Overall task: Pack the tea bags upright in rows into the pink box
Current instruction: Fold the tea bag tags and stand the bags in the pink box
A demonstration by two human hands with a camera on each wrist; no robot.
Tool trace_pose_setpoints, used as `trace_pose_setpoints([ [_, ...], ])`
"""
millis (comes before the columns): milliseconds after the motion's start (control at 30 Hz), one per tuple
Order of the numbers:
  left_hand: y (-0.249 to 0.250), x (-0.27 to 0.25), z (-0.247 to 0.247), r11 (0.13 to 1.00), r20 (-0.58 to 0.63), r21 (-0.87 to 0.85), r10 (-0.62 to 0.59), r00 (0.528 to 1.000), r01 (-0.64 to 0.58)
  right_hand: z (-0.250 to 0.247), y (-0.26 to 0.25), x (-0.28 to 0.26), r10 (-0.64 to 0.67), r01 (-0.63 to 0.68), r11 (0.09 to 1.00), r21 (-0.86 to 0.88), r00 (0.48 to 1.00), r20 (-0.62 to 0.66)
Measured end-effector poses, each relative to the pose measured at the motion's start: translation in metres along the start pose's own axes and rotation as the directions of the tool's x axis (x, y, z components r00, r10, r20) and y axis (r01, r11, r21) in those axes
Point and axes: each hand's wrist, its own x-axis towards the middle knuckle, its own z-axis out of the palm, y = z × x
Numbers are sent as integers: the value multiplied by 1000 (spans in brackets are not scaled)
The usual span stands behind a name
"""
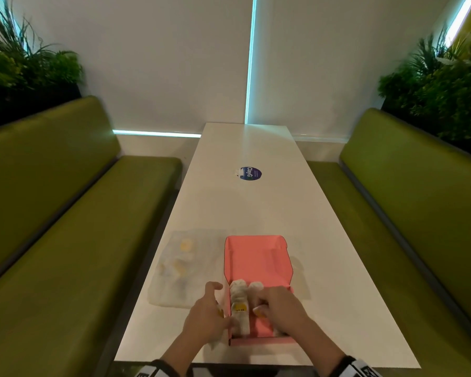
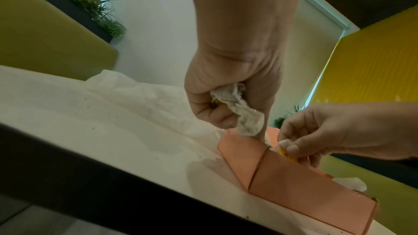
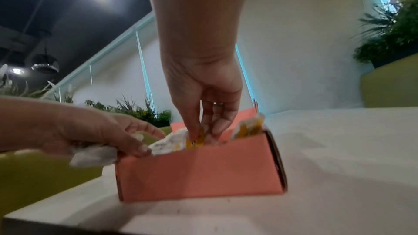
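Observation:
The open pink box [image 1: 259, 262] sits near the table's front edge, with several white tea bags [image 1: 239, 297] with yellow tags standing in its near end. My left hand [image 1: 207, 314] is at the box's left wall and grips a crumpled white tea bag [image 2: 239, 112] in its curled fingers. My right hand [image 1: 280, 306] reaches down into the box [image 3: 199, 172] and pinches a yellow-tagged tea bag [image 3: 195, 140] between thumb and fingers. Another tea bag [image 3: 248, 129] leans in the box's right corner.
A clear plastic bag [image 1: 185, 265] holding more tea bags lies left of the box. A round blue sticker [image 1: 250, 174] is on the long white table [image 1: 256, 208] farther away. Green benches [image 1: 65, 240] flank the table, with plants behind them.

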Motion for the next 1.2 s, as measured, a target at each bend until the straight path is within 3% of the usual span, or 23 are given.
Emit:
trace_pose_setpoints([
  [67,-2,1,-1,999,20,17,-32,999,32,8,0,3,26,-25,997,69,1000,-8],
  [267,-6,1,-2,998,43,46,-38,998,36,24,3,11,41,-8,985,172,981,-190],
  [467,-8,1,-1,999,35,41,-37,999,35,27,6,12,129,-109,991,82,943,-307],
  [733,-6,1,0,997,37,60,-44,998,42,38,11,12,156,-153,988,28,970,-185],
  [900,-5,1,0,997,35,69,-42,999,40,41,6,17,128,-129,992,11,964,-233],
  [1033,-5,1,-1,996,44,80,-39,998,36,42,6,18,127,-129,992,0,972,-197],
  [1200,-3,3,-1,995,41,83,-50,998,47,10,10,10,106,-106,994,6,974,-199],
])
